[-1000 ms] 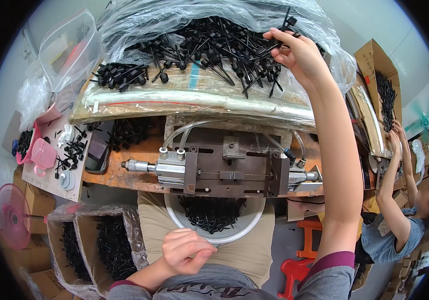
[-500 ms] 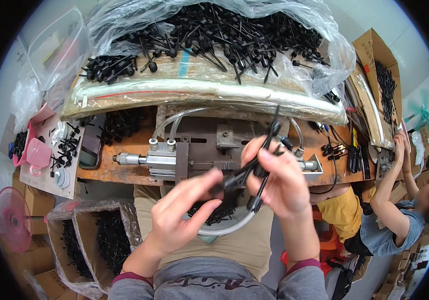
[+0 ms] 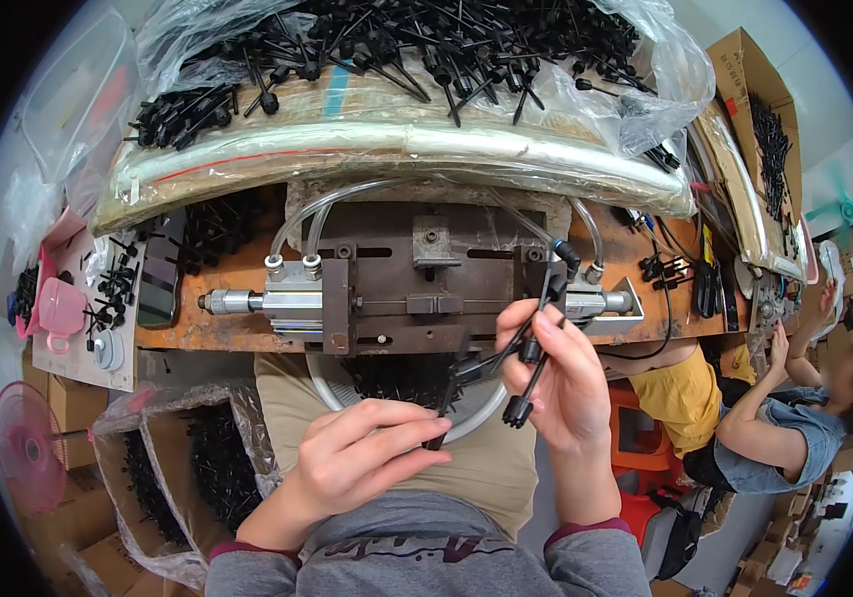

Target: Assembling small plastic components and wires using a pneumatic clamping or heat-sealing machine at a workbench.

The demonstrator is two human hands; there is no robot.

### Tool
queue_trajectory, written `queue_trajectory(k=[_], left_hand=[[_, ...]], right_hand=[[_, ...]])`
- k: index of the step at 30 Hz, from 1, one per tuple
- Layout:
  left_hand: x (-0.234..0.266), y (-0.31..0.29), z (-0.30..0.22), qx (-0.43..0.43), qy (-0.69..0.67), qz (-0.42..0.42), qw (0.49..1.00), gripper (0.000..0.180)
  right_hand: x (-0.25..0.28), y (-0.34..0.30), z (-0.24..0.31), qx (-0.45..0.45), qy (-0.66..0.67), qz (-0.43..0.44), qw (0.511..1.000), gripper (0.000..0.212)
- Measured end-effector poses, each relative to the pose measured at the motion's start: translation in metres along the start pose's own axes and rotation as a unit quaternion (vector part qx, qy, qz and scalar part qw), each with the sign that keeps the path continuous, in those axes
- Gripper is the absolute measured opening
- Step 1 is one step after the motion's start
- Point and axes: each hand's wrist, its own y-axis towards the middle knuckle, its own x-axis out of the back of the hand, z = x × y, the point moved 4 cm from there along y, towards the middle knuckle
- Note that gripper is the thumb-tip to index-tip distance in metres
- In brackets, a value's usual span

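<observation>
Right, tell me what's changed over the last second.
The right hand has come down from the pile of black parts toward the body, bringing some held parts to the near side of the metal fixture. The left hand, loosely curled over the lap before, now pinches a black piece between thumb and fingers. The fixture and white basket stayed in place.

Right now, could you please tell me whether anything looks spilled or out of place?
Possibly the small black parts beside the pink cup: they lie scattered loose on the pale board, not in a container.
</observation>
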Motion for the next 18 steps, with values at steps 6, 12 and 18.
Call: queue_trajectory(k=[6, 12, 18], left_hand=[[-0.014, 0.004, 0.021, 0.007, 0.114, -0.004, 0.993, 0.029], [-0.033, 0.016, 0.031, -0.045, 0.256, 0.037, 0.965, 0.025], [-0.032, 0.022, 0.033, -0.034, 0.261, 0.044, 0.964, 0.024]], right_hand=[[0.010, -0.012, 0.006, 0.111, 0.006, -0.020, 0.994, 0.025], [0.015, -0.020, 0.005, 0.140, -0.056, -0.042, 0.988, 0.025], [0.021, -0.026, -0.001, 0.121, -0.073, -0.026, 0.990, 0.022]])
